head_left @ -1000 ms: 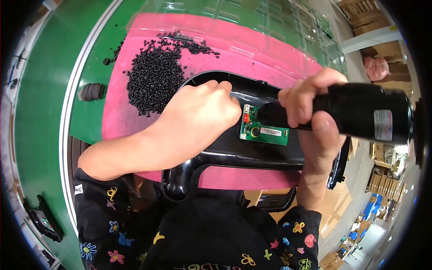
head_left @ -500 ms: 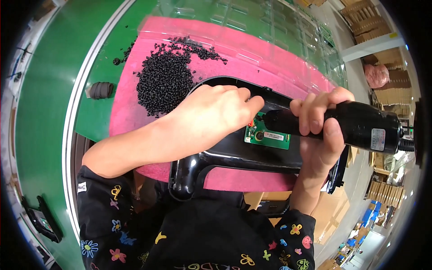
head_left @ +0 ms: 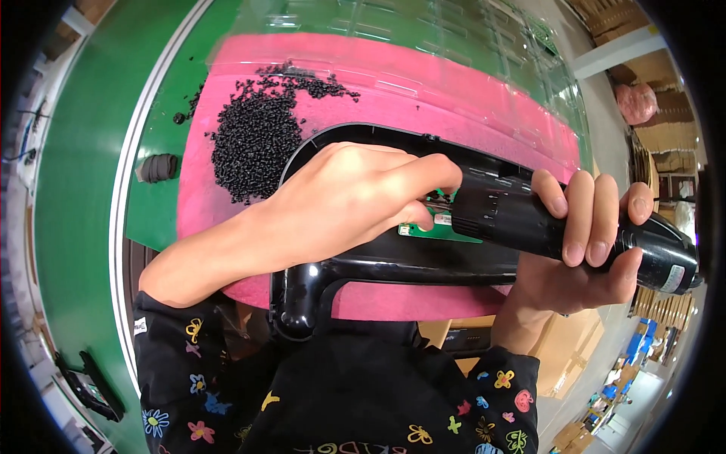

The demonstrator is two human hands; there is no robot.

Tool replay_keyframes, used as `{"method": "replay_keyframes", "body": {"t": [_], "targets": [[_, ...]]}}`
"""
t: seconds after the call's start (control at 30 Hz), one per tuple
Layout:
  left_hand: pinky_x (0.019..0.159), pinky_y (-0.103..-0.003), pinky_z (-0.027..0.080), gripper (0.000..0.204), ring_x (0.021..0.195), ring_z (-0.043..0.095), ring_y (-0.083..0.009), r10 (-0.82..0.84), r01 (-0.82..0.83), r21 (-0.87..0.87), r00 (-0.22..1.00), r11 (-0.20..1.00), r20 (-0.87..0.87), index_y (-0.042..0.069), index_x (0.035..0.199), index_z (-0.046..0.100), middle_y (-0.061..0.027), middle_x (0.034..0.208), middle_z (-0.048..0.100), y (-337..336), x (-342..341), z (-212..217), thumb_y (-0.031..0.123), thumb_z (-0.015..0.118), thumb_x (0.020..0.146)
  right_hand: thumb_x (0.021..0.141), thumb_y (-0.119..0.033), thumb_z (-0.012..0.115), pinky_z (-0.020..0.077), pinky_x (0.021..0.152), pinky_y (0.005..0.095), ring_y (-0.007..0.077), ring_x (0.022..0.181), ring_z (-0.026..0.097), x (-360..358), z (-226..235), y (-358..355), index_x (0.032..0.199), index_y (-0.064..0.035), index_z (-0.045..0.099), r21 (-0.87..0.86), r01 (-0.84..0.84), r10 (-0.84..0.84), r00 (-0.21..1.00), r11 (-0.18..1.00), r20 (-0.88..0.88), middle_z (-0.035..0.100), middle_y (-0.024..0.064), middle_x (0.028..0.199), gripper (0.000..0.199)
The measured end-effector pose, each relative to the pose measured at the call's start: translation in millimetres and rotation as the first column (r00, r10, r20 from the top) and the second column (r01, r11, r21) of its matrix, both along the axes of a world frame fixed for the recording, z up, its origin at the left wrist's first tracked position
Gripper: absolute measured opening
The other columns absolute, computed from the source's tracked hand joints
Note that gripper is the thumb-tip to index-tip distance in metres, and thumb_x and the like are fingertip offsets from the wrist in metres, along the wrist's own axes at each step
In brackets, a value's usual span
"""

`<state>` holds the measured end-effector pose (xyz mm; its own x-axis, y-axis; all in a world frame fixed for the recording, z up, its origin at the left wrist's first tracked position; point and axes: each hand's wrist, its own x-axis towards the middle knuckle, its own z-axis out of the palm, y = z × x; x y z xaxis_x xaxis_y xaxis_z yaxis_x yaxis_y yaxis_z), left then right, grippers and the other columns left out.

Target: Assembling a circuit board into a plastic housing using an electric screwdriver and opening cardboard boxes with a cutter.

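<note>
Head view: the right hand (head_left: pixel 588 240) wraps the black electric screwdriver (head_left: pixel 505 216), its long axis aimed leftward over the green circuit board (head_left: pixel 439 231) in the black housing (head_left: pixel 401 263), toward the nearer left hand (head_left: pixel 363 193), fingertips narrowed by the bit, pinch impossible to tell.

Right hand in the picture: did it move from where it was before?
Yes. Against the pink mat, the right hand moved rightward and closer to the person.

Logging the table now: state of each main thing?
Power driver, held; on or off unclear
Right hand, wrapped around power driver
Left hand, curled at power driver's front
Black shell, hollow side up
Circuit board, in black shell, partly hidden
Screws, loose, heaped on pink mat
</note>
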<state>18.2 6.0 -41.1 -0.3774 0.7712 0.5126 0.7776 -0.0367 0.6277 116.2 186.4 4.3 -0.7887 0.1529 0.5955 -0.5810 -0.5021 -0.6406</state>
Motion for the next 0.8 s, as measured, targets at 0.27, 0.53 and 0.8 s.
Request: {"method": "replay_keyframes", "body": {"t": [0.27, 0.53, 0.8], "targets": [[0.059, -0.028, 0.052, 0.031, 0.068, 0.066, -0.0204, -0.028, 0.020, 0.094, 0.996, 0.995, 0.089, 0.000, 0.097, 0.058, -0.0077, 0.075, 0.064, 0, 1, 4, 0.004, 0.073, 0.071, 0.082, -0.017, 0.065, 0.0338, 0.074, 0.0288, 0.0068, 0.060, 0.046, 1, 3, 6, 0.101, -0.0139, 0.045, -0.008, -0.070, 0.070, 0.997, 0.998, -0.032, 0.048, -0.0050, 0.068, 0.027], [0.068, -0.037, 0.050, 0.026, 0.080, 0.060, -0.0302, 0.054, -0.073, -0.186, 0.993, 0.980, -0.107, -0.002, 0.098, 0.059, -0.0123, 0.086, 0.060, -8, -11, 3, 0.001, 0.063, 0.073, 0.081, -0.022, 0.065, 0.0323, 0.058, 0.0276, 0.0080, 0.050, 0.042, -3, -3, -4, 0.101, -0.0138, 0.045, 0.231, -0.027, -0.021, 0.979, 0.973, 0.203, 0.045, -0.0035, 0.061, 0.029], [0.063, -0.035, 0.049, 0.013, 0.076, 0.056, -0.0253, 0.131, -0.284, -0.372, 0.913, 0.884, -0.386, 0.000, 0.078, 0.059, -0.0084, 0.081, 0.054, -22, -5, 5, 0.006, 0.057, 0.067, 0.075, -0.002, 0.063, 0.0413, 0.056, 0.0303, 0.0137, 0.056, 0.047, -11, -5, -8, 0.103, -0.0062, 0.043, 0.363, -0.067, 0.006, 0.986, 0.930, 0.166, 0.049, 0.0038, 0.068, 0.035]]}}
